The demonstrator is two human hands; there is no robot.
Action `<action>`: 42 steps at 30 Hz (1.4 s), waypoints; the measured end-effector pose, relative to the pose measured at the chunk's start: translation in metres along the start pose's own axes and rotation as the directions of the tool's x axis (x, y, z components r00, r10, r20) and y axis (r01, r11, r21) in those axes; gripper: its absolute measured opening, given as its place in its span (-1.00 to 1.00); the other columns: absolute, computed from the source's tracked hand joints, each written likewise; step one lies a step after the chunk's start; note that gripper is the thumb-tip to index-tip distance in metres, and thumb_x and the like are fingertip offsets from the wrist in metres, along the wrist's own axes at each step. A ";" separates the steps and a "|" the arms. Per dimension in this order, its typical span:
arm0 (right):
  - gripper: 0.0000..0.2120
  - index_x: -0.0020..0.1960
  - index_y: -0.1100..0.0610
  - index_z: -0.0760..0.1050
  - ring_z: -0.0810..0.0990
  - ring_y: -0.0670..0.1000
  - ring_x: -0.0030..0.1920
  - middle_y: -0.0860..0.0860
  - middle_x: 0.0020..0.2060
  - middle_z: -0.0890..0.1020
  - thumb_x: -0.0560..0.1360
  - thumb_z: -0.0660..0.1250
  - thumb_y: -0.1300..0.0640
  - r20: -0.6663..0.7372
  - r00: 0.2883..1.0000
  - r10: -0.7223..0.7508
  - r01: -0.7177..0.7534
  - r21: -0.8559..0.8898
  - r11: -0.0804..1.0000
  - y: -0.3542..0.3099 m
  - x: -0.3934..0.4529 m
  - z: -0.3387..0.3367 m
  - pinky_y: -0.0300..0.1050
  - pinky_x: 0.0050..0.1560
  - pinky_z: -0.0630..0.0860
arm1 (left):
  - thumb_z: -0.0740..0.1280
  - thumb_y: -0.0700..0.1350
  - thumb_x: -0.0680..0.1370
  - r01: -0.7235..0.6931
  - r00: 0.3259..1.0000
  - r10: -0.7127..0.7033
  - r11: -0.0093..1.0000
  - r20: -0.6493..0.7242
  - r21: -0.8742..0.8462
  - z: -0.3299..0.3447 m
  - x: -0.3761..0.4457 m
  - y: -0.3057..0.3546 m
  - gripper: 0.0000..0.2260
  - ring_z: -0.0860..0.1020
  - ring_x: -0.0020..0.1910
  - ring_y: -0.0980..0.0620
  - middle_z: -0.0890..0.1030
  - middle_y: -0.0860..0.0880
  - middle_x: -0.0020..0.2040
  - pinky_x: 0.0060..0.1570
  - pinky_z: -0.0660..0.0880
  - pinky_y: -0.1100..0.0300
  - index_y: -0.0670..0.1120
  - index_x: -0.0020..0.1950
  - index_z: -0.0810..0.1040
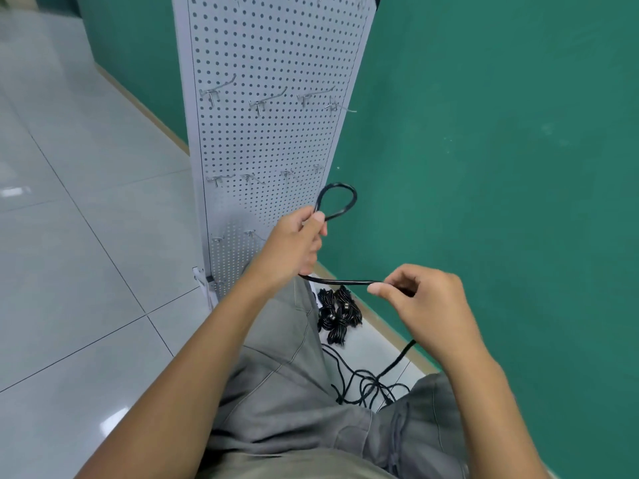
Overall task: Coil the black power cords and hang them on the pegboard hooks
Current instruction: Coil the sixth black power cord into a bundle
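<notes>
Stood over a pale tiled floor (69,271) beside a green wall (501,167), grey trousers (294,392) filling the lower frame. Left hand (294,243) raised before the white pegboard (273,115), grip curled round a black power cord (340,282), with a small loop (337,200) of that cord sticking up above the thumb and forefinger. From under the left palm ran a straight stretch of the same cord across to the right hand (428,305), grip there pinching it between thumb and bent forefinger. Past the right hand, dropped down toward the floor into a loose tangle (366,385) between the legs. Near the pegboard's foot, against the skirting, lay several bundled cords (337,312), already coiled and tied, touching one another. On the pegboard, rows of metal hooks (266,98), all bare, none carrying a cord. Held cord well apart from any hook.
</notes>
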State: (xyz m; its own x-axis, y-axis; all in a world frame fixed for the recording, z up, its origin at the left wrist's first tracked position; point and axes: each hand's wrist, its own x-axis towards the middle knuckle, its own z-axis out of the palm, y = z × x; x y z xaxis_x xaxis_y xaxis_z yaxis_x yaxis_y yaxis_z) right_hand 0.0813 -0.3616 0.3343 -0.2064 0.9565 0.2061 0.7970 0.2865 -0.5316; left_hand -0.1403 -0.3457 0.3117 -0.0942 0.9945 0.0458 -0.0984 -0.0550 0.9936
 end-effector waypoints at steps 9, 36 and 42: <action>-0.87 -0.17 0.03 0.58 0.52 -0.16 -0.16 -0.13 -0.26 0.60 0.53 0.48 0.12 -0.063 0.993 -0.103 0.103 -0.003 0.995 -0.001 0.008 -0.023 -0.43 -0.21 0.35 | 0.10 0.00 0.74 -0.102 0.982 0.036 0.925 0.183 0.366 0.037 -0.008 -0.025 -0.65 0.28 -0.52 0.17 0.34 0.12 -0.41 -0.45 0.22 0.23 -0.15 -0.06 0.53; -0.63 -0.23 0.15 0.37 0.40 0.08 -0.55 0.21 -0.32 0.69 0.41 0.59 0.15 -0.158 0.983 0.095 0.019 0.603 0.798 -0.009 0.011 -0.037 -0.14 -0.47 0.29 | 0.19 0.10 0.70 -0.099 0.913 0.007 0.974 0.407 0.206 0.058 -0.024 -0.015 -0.80 0.47 -0.04 0.28 0.42 0.07 0.13 0.20 0.39 0.21 0.07 0.08 0.55; -0.67 -0.23 0.18 0.39 0.32 0.06 -0.55 0.07 -0.33 0.71 0.47 0.55 0.15 -0.176 0.977 0.123 0.019 0.640 0.768 -0.010 0.012 -0.038 -0.21 -0.51 0.29 | 0.16 0.14 0.70 -0.129 0.919 0.075 0.985 0.388 0.115 0.062 -0.026 -0.011 -0.65 0.65 0.09 -0.13 0.69 -0.05 -0.12 0.34 0.46 -0.09 0.01 -0.12 0.59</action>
State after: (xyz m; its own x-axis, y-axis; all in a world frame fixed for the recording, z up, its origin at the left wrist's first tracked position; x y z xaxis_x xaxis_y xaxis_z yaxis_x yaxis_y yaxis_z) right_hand 0.0924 -0.3549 0.3731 -0.0040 0.9598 0.2805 0.2445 0.2730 -0.9304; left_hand -0.0754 -0.3655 0.3064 0.2902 0.9441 0.1566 0.0288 -0.1722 0.9846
